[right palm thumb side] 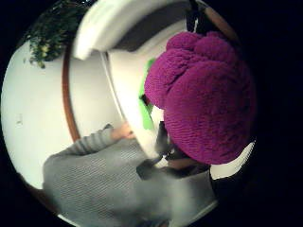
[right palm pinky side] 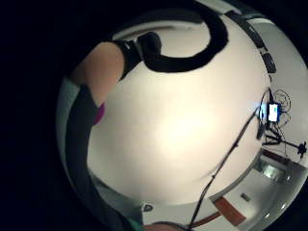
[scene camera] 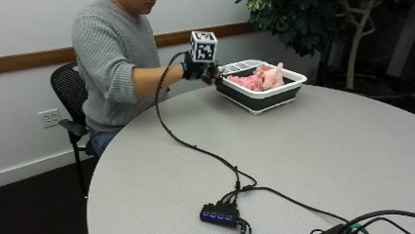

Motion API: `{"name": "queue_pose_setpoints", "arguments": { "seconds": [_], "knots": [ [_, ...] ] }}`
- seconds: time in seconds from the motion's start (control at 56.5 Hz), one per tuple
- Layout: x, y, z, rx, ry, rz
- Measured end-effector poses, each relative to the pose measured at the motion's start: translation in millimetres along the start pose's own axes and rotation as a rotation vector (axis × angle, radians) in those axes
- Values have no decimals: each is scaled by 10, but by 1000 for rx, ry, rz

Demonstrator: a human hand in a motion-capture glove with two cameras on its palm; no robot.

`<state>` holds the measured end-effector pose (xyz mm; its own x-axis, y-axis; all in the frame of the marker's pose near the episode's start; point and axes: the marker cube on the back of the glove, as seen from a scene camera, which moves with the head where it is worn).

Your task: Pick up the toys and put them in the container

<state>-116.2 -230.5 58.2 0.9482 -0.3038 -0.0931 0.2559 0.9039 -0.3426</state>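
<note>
- Nearest the outside camera: small black hub with blue lights (scene camera: 219, 214) at the near edge of the round grey bench (scene camera: 337, 161), black cable (scene camera: 195, 146) running from it across the bench top up toward the gloved hand.
- Far side of the bench: rectangular container (scene camera: 262, 95), white rim over dark walls, standing on the bench top.
- Inside the container: pink toys (scene camera: 259, 79) piled together, one pale piece sticking up above the rim.
- Seated at the far left in a black chair (scene camera: 68, 105): person in a grey knitted sweater (scene camera: 107, 58), right forearm raised over the bench edge.
- Right hand (scene camera: 198, 70), black-gloved, held in the air just left of the container, level with its rim, not touching it.
- Thumb side palm view: purple knitted toy (right palm thumb side: 206, 97) filling much of the picture, right against the palm.
- Outside view: fingers curled inward; grasp on the purple knitted toy not shown outright, but toy pressed close to the palm with curled fingers.
- Behind the container, far right: leafy green plant (scene camera: 298, 24) against the wall.
</note>
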Motion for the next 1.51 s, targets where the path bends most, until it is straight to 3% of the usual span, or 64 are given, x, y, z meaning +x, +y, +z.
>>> {"name": "queue_pose_setpoints", "arguments": {
  "seconds": [0.071, 0.248, 0.39, 0.46, 0.567, 0.761, 0.85, 0.974, 1.063, 1.151, 1.24, 1.381, 1.434, 1.505],
  "knots": [
    [-12, -128, -610, 91, -134, -113],
    [35, -622, -1259, 192, -107, 17],
    [113, -934, -1190, 202, -63, 57],
    [148, -1168, -1078, 218, -53, 140],
    [459, -1527, -881, 207, 175, 321],
    [235, -1869, -850, 201, -11, 316],
    [303, -1864, -741, 163, 172, 401],
    [394, -1787, -590, 57, 218, 535],
    [199, -1644, -516, 51, 174, 311],
    [-16, -1480, -488, 84, 91, 180],
    [-219, -1299, -449, 106, 72, 175],
    [-107, -887, -421, 130, 194, 286],
    [-78, -654, -450, 94, 177, 184],
    [76, -304, -552, 82, 183, 190]
  ]
}}
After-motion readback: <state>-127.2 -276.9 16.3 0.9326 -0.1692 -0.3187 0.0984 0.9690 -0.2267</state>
